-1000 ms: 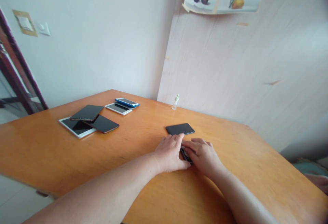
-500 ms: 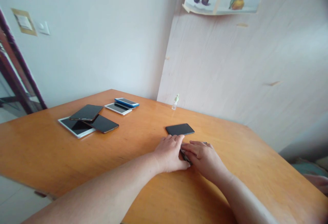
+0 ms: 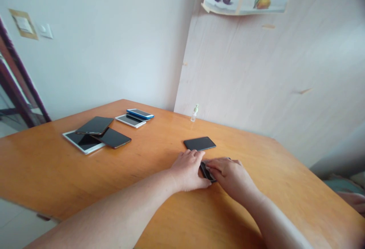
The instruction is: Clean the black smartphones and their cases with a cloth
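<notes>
A dark phone (image 3: 204,170) lies flat on the wooden table, mostly covered by my hands. Thumb and fingers of my left hand (image 3: 188,171) hold its left end against the tabletop. My right hand (image 3: 231,176) rests over the phone's right part, fingers bent and pressed together on a small whitish piece that looks like a cloth or tissue (image 3: 210,169); little of it shows. Just beyond my left fingertips lies a black tablet (image 3: 199,143), apart from the phone.
Left on the wooden table (image 3: 159,142) are a white tablet (image 3: 85,142), with two dark devices (image 3: 95,125) overlapping it. Behind them a blue-edged phone (image 3: 141,113) leans on a white device (image 3: 131,120). A small pump bottle (image 3: 194,113) stands near the wall.
My right hand has slid slightly right across the phone, uncovering more of its dark surface and the whitish piece under the fingers. My left hand stays on the phone's left end.
</notes>
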Demonstrator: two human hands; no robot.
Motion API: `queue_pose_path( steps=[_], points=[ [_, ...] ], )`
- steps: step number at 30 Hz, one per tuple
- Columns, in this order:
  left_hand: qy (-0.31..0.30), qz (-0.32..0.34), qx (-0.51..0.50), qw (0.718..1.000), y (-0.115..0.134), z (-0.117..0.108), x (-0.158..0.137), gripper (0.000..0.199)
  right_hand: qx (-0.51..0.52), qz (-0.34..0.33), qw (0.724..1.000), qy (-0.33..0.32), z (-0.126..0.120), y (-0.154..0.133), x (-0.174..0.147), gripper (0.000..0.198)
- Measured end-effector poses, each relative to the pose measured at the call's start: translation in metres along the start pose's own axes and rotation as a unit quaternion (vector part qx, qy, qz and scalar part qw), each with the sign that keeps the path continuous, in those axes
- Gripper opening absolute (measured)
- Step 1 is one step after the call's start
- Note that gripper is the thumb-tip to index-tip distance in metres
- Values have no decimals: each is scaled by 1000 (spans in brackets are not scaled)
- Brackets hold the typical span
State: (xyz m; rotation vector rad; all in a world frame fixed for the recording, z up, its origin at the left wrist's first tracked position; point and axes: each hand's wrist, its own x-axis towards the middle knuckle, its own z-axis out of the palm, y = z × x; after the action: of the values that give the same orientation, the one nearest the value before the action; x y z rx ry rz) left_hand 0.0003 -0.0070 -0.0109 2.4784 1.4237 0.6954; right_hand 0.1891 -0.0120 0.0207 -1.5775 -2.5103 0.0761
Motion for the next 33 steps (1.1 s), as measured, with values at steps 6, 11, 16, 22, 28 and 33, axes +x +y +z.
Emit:
queue_pose_path(
  steps=[6, 11, 16, 22, 28, 33],
  points=[
    [-5, 2, 1, 1000, 0, -1, 0, 75, -81, 162, 983, 37, 0, 40, 2, 24],
    [4, 5, 8, 1000, -1, 0, 0, 69, 70, -8, 997, 25, 13, 0, 3, 20],
    [-4, 5, 5, 1000, -1, -1, 0, 69, 34, 69, 997, 25, 9, 16, 4, 16],
    [-22, 0, 6, 1000, 2, -5, 0, 66, -13, 160, 986, 37, 9, 41, 4, 17],
    [-25, 0, 15, 1000, 1, -7, 0, 53, 59, 14, 998, 18, 14, -1, 3, 13],
    [-27, 9, 1, 1000, 2, -8, -1, 56, -43, 211, 977, 1, -1, 42, 2, 21]
  ],
)
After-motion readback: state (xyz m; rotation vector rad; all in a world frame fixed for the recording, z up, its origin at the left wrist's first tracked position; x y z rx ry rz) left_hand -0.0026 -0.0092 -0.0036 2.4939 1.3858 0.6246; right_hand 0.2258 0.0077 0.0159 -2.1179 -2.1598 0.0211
